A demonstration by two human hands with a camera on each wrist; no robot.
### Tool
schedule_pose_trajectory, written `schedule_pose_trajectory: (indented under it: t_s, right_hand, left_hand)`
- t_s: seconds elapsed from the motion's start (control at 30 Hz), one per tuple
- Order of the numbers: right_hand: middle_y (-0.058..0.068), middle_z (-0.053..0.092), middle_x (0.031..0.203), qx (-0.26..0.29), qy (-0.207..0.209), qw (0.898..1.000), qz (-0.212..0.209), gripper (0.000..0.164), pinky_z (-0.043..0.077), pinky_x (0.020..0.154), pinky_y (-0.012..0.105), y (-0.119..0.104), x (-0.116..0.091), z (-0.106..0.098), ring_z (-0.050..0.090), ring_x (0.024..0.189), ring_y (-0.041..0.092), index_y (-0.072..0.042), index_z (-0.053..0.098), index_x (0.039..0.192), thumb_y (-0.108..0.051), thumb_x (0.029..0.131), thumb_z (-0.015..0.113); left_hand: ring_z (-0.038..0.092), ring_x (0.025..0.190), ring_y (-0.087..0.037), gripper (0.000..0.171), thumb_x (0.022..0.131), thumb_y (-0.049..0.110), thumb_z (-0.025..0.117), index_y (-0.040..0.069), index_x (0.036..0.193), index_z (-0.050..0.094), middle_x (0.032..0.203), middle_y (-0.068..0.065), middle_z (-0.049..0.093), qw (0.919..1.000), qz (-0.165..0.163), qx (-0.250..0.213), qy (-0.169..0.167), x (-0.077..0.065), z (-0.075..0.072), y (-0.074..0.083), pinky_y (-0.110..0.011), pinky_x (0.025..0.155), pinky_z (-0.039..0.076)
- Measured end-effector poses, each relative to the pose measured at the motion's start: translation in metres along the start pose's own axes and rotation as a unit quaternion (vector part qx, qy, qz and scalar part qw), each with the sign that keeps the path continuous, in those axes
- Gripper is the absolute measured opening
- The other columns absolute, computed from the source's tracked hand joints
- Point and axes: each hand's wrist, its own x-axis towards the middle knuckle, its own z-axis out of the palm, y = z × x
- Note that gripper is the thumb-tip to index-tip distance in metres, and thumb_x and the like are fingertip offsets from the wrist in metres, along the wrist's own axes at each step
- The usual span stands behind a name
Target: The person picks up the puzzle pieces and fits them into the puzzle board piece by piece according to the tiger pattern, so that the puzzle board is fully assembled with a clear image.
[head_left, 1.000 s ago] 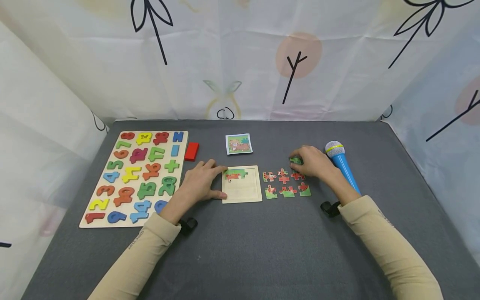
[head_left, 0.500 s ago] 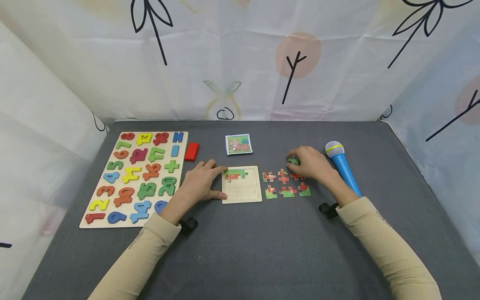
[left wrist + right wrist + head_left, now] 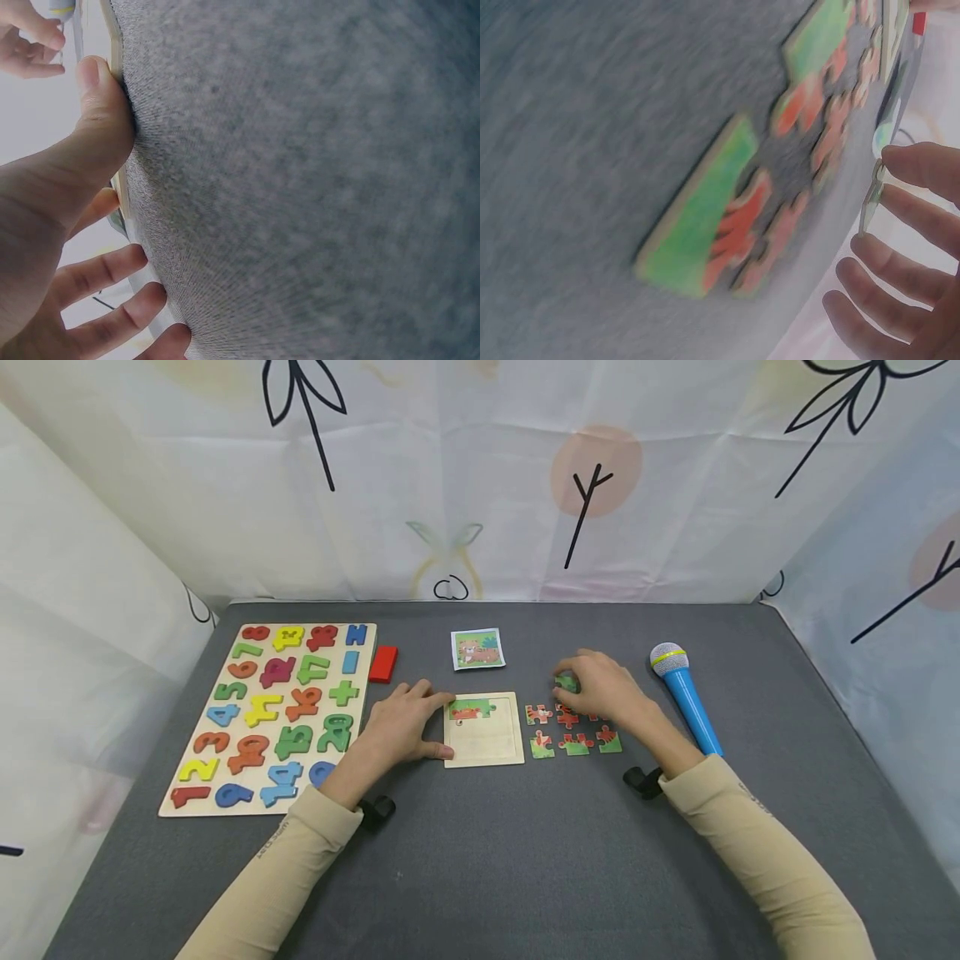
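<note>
My right hand (image 3: 600, 687) pinches a green jigsaw piece (image 3: 566, 682) between thumb and fingertips, held above the far row of loose pieces. In the right wrist view this piece (image 3: 871, 201) is seen edge-on, upright between the fingers. My left hand (image 3: 401, 722) rests at the left side of a square wooden puzzle tray (image 3: 487, 743), index finger at the far corner and thumb at the near one, other fingers spread. Joined green and red pieces (image 3: 471, 708) lie in the tray's upper left. Loose red and green jigsaw pieces (image 3: 576, 744) lie right of it, some under my right hand.
A picture card (image 3: 477, 649) lies behind the tray. At left is a wooden number board (image 3: 247, 727) with a red block (image 3: 383, 664) beside it. A blue toy microphone (image 3: 686, 697) lies right of my right hand. White printed cloth (image 3: 495, 485) stands behind the table.
My right hand has moved left with the green jigsaw piece, from the right end of the loose pieces to over their middle. My left hand has stayed at the tray.
</note>
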Motion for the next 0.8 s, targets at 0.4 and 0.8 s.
schedule_pose_trajectory:
  t_s: [0.4, 0.8]
  right_hand:
    - [0.016, 0.070, 0.114, 0.006, -0.008, 0.999, -0.030, 0.033, 0.051, 0.065, 0.038, -0.028, 0.006, 0.003, 0.063, 0.091, 0.028, -0.006, 0.074, 0.120, -0.025, 0.093, 0.074]
    - [0.011, 0.071, 0.110, 0.018, -0.029, 0.998, -0.055, 0.028, 0.035, 0.053, 0.027, -0.053, 0.013, 0.017, 0.053, 0.078, 0.019, -0.011, 0.076, 0.118, -0.023, 0.094, 0.072]
  left_hand:
    - [0.058, 0.111, -0.032, 0.086, 0.075, 0.057, 0.086, 0.021, 0.147, 0.056, 0.134, -0.014, 0.059, 1.0000, -0.001, 0.000, -0.001, 0.000, -0.001, 0.000, -0.049, 0.082, 0.057]
    - [0.058, 0.108, -0.031, 0.084, 0.075, 0.057, 0.085, 0.020, 0.146, 0.057, 0.132, -0.014, 0.059, 1.0000, -0.001, 0.002, 0.001, 0.000, 0.000, 0.000, -0.047, 0.081, 0.057]
